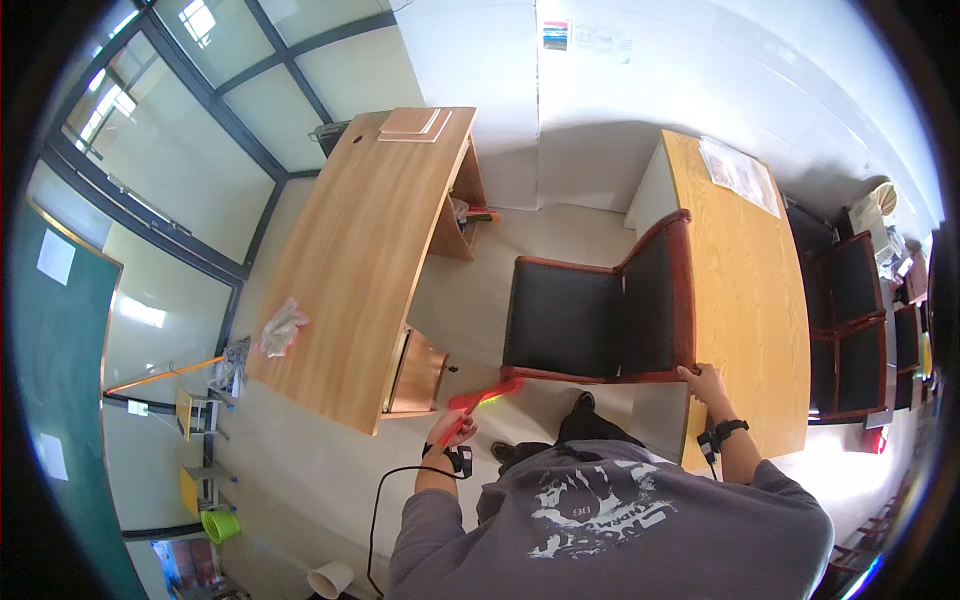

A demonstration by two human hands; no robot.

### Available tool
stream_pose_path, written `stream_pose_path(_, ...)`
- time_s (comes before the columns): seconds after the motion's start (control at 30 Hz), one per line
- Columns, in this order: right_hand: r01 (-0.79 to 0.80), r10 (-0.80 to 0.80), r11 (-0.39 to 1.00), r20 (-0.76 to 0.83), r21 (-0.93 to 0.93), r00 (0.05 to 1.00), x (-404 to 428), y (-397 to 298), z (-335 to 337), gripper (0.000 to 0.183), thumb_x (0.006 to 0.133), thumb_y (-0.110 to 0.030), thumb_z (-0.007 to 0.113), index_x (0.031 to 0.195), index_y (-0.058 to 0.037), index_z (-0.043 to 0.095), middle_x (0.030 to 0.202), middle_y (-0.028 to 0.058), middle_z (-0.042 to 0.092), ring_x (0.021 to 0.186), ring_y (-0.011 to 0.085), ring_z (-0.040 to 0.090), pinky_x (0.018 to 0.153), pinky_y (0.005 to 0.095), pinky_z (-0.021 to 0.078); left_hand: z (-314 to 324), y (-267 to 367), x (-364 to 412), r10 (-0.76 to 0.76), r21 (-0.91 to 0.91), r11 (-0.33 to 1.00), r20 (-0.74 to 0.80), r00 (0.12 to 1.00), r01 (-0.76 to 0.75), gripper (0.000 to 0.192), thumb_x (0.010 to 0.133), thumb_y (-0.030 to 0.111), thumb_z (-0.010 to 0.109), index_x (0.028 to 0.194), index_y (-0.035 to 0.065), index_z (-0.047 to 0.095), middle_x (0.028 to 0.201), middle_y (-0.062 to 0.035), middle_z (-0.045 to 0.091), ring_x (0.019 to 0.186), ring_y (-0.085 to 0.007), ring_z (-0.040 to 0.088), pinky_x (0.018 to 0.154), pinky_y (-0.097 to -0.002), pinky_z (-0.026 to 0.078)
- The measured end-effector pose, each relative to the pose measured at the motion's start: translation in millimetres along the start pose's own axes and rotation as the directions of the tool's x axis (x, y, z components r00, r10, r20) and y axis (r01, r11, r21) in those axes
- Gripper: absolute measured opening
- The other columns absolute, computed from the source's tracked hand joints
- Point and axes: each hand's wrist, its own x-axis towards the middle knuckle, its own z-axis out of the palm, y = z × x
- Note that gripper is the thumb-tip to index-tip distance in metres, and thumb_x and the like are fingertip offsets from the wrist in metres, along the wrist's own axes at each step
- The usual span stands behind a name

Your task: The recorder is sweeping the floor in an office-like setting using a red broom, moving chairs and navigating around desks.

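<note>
My left hand [453, 430] is closed around the handle of a red brush [486, 393] with yellow-green bristles. The brush head lies at the front corner of a black-padded chair [566, 319] with a reddish wooden frame; whether they touch, I cannot tell. At the lower end of the chair's backrest, my right hand [703, 381] grips the wooden frame. The chair stands between a light wooden desk [360, 247] on the left and a yellowish wooden table [750, 315] on the right, its back close against that table.
A crumpled plastic bag or cloth [282, 328] and flat boards [411, 124] lie on the left desk. Its cabinet door [420, 367] juts out near the brush. Papers [739, 174] lie on the right table. A cable hangs from my left wrist. A green basket [220, 526] stands at lower left.
</note>
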Motion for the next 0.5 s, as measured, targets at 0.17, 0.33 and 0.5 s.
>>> stream_pose_path(0.17,0.001,-0.011,0.988,-0.066,-0.156,0.998,-36.8,-5.8,6.1,0.045,0.073,-0.043,0.063,0.081,0.001,0.062,0.06,0.0131,0.061,0.053,0.0235,0.061,0.051,0.0326,0.0487,-21.6,-6.4,-64.6,0.138,0.374,0.917,0.026,0.99,-0.138,0.012,0.074,0.01,0.054,0.074,-0.0015,0.051,0.065,-0.0075,0.05,0.052,-0.0165,0.051,0.071,-0.0364,0.053)
stream_pose_path(0.33,0.217,-0.41,0.876,-0.426,-0.431,0.807,-61.0,-60.4,17.9,0.028,0.078,-0.032,0.059,0.087,-0.0053,0.063,0.076,0.0192,0.062,0.07,0.0324,0.061,0.06,0.0372,0.0493,-48.8,-8.2,-135.2,0.21,0.231,0.941,0.181,0.961,-0.249,0.017,0.074,0.016,0.06,0.078,0.001,0.054,0.071,-0.007,0.054,0.066,-0.0165,0.056,0.073,-0.0415,0.052)
stream_pose_path(0.5,0.683,-0.678,0.729,0.089,-0.045,0.729,-102.4,-150.5,89.8,0.026,0.082,-0.027,0.052,0.091,-0.0042,0.062,0.079,0.02,0.061,0.071,0.0319,0.061,0.063,0.0393,0.048,-41.0,10.6,-177.5,0.219,0.187,0.949,0.193,0.957,-0.255,0.015,0.083,0.017,0.053,0.088,0.003,0.051,0.069,-0.0006,0.052,0.062,-0.013,0.055,0.076,-0.0391,0.051)
